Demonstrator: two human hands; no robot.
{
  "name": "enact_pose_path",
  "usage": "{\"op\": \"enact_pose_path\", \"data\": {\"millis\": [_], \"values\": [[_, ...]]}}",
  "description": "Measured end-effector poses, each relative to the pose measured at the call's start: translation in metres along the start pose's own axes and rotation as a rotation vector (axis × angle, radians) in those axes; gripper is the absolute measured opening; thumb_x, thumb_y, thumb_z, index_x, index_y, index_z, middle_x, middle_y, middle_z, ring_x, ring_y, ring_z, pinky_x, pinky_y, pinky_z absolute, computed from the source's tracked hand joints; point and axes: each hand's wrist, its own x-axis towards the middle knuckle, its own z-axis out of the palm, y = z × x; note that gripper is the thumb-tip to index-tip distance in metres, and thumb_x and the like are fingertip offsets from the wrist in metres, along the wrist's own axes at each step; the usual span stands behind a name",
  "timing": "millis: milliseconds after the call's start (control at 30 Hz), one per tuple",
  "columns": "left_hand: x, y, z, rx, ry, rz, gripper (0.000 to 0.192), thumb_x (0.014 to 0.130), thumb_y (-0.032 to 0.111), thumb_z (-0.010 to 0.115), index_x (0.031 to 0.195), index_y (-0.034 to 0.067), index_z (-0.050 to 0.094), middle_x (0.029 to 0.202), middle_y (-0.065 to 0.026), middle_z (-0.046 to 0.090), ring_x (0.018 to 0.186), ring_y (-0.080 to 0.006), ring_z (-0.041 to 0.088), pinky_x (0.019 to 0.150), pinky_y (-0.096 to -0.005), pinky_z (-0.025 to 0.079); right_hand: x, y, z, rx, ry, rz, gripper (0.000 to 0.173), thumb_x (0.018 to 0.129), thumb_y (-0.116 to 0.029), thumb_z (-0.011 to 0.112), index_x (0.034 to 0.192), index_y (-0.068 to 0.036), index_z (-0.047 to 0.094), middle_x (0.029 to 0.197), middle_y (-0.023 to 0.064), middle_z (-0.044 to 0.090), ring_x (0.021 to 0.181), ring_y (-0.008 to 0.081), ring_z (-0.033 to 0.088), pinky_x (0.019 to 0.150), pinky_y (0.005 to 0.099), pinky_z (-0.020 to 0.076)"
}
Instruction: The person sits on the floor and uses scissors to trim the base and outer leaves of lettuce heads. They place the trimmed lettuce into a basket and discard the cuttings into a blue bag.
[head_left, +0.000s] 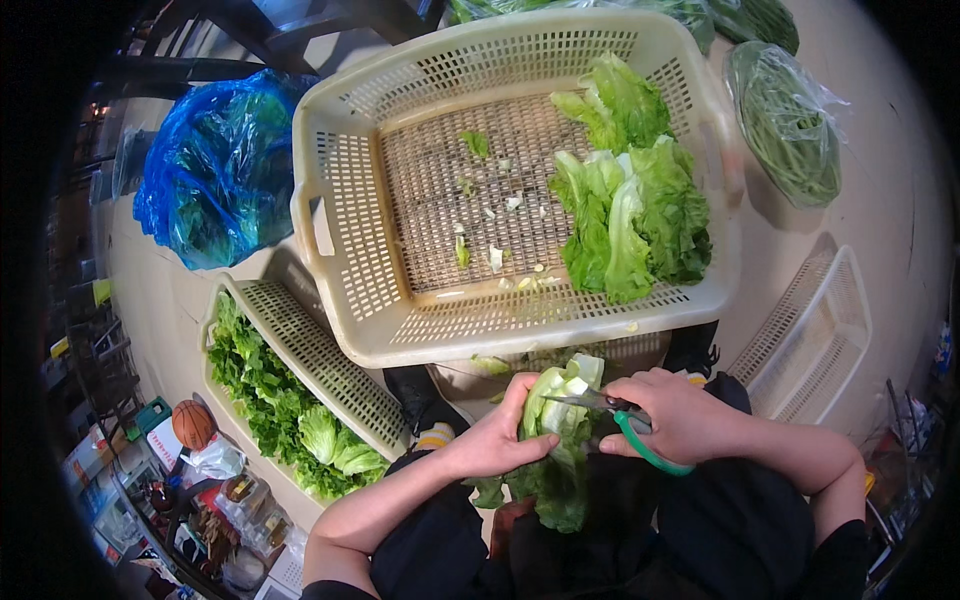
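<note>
My left hand (511, 435) grips a bunch of leafy lettuce (559, 442) above my lap, its pale stem end pointing up towards the basket. In my right hand (667, 416) are scissors (637, 442) with green handles; their blades lie across the pale stem part of the lettuce. Just beyond both hands stands a large cream plastic basket (465, 349) with slotted walls. Several lettuce leaves (630, 210) lie along its right side, and small leaf and stem scraps (496, 259) are scattered over its mesh bottom.
A smaller basket (322, 367) with leafy greens (255, 382) stands at the lower left, below a blue plastic bag (217, 172) of greens. At right are a clear bag of green beans (787, 127) and another slotted basket (817, 337). A basketball (193, 424) lies near clutter at far left.
</note>
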Motion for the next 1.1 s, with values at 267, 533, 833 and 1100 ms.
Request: {"op": "enact_pose_path", "data": {"millis": [267,533,833,1100], "values": [[0.000,-0.006,-0.008,-0.023,-0.034,-0.076,0.060,0.094,0.015,0.064,0.140,0.003,0.027,0.128,-0.0101,0.046,0.122,-0.0154,0.042,0.105,-0.0309,0.035,0.007,-0.003,-0.003,0.144,-0.082,0.053,0.040,0.087,-0.040,0.073,0.093,-0.003,0.060,0.077,0.0201,0.063,0.073,0.0396,0.064,0.064,0.0448,0.0498],[0.002,-0.002,-0.011,-0.303,-0.120,-0.366,0.075,0.091,0.019,0.065,0.150,0.000,0.023,0.142,-0.0108,0.044,0.131,-0.0185,0.040,0.112,-0.0322,0.030,0.010,0.015,-0.005,0.278,-0.215,0.272,0.041,0.090,-0.043,0.071,0.098,-0.004,0.063,0.074,0.0096,0.063,0.067,0.0193,0.060,0.065,0.0329,0.0488],[-0.030,0.034,-0.054,-1.200,0.408,-0.279,0.052,0.090,0.032,0.055,0.132,0.002,0.056,0.123,-0.0176,0.065,0.109,-0.0337,0.065,0.098,-0.0489,0.050,-0.001,0.017,-0.021,0.632,-0.140,0.274,0.032,0.092,-0.027,0.071,0.112,-0.005,0.060,0.092,0.0019,0.061,0.090,0.0101,0.055,0.082,0.0274,0.0469],[-0.053,0.063,-0.119,-1.241,0.753,0.138,0.048,0.090,0.039,0.058,0.121,0.004,0.063,0.116,-0.0145,0.069,0.100,-0.0302,0.068,0.091,-0.0459,0.055,0.014,-0.003,-0.024,0.550,-0.098,0.231,0.033,0.092,-0.025,0.070,0.115,-0.004,0.061,0.092,0.0004,0.060,0.087,0.0093,0.054,0.080,0.0262,0.0460]]}}
